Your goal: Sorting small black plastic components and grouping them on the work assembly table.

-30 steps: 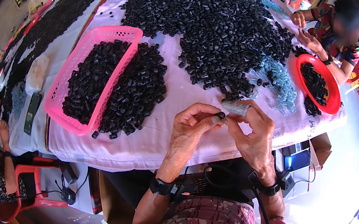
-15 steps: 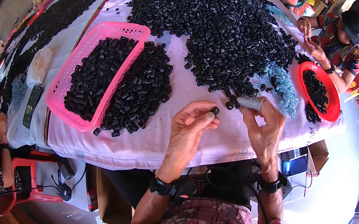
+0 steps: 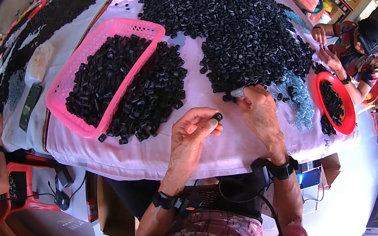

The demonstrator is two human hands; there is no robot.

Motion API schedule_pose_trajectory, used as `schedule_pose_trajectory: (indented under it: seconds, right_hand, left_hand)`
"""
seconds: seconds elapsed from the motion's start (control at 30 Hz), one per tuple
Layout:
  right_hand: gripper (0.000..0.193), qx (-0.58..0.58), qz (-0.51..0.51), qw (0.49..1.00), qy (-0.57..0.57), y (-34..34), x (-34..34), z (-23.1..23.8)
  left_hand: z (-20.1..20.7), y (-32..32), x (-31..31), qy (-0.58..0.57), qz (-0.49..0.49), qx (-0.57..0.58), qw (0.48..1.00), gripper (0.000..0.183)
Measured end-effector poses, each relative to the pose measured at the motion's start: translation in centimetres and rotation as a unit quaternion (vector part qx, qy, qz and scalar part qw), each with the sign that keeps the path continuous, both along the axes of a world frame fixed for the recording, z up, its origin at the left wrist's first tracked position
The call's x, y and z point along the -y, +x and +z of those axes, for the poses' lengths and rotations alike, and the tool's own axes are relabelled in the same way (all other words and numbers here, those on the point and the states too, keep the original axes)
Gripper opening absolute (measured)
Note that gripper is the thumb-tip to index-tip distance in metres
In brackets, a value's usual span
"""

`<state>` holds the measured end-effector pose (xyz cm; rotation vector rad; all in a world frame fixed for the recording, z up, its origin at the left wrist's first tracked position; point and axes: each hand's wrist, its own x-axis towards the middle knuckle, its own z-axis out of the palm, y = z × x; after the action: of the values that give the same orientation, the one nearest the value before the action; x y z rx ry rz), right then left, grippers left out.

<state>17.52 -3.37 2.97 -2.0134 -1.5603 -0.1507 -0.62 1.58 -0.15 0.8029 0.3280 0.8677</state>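
My left hand (image 3: 192, 131) is raised over the table's near side, with a small round black plastic piece (image 3: 217, 117) pinched between thumb and fingers. Farther right and forward, my right hand (image 3: 261, 111) reaches the near edge of a large heap of small black tube-like pieces (image 3: 243, 32), its fingers bent. A grey ridged, tapered piece (image 3: 238, 92) shows at its fingertips, touching the heap; whether it is held or worn on a finger, I cannot tell. To the left, a pink basket (image 3: 59, 91) holds many such black pieces, with more piled against its right side (image 3: 161, 88).
Clear bluish plastic bits (image 3: 301, 104) lie right of my right hand. Beyond stands a red oval basket (image 3: 350, 112) with black pieces. A co-worker in a black cap (image 3: 372, 34) sits at the right. A phone (image 3: 30, 106) and a white packet (image 3: 39, 65) lie at the left.
My right hand has moved forward and left to the heap's edge. The left hand has shifted slightly left, still pinching the black piece. The view has shifted a little.
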Motion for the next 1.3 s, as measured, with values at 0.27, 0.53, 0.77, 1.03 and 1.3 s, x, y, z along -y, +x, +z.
schedule_pose_trajectory:
  seconds: [0.27,0.53,0.77,1.03,1.3]
  right_hand:
    - [0.011,0.039,0.035,0.999,0.012,-0.5,-0.4,-0.7]
    - [0.013,0.040,0.042,0.996,0.064,-1.6,1.2,-0.5]
    - [0.011,-0.276,0.002,0.956,0.096,-3.4,3.6,-0.3]
    - [0.024,-0.518,0.059,0.845,0.120,-4.5,5.5,0.6]
    - [0.024,-0.491,0.053,0.862,0.119,-5.6,5.7,0.2]
  left_hand:
    - [-0.4,0.2,-0.1,-0.008,-0.006,0.006,1.000,0.018]
    - [-0.2,0.1,0.0,0.004,-0.011,-0.002,1.000,0.018]
    - [-0.6,0.1,-0.1,0.021,-0.028,-0.025,0.999,0.018]
    - [-0.1,0.4,0.1,0.012,-0.041,0.009,0.999,0.015]
    - [0.1,0.1,0.3,0.022,-0.067,0.015,0.997,0.015]
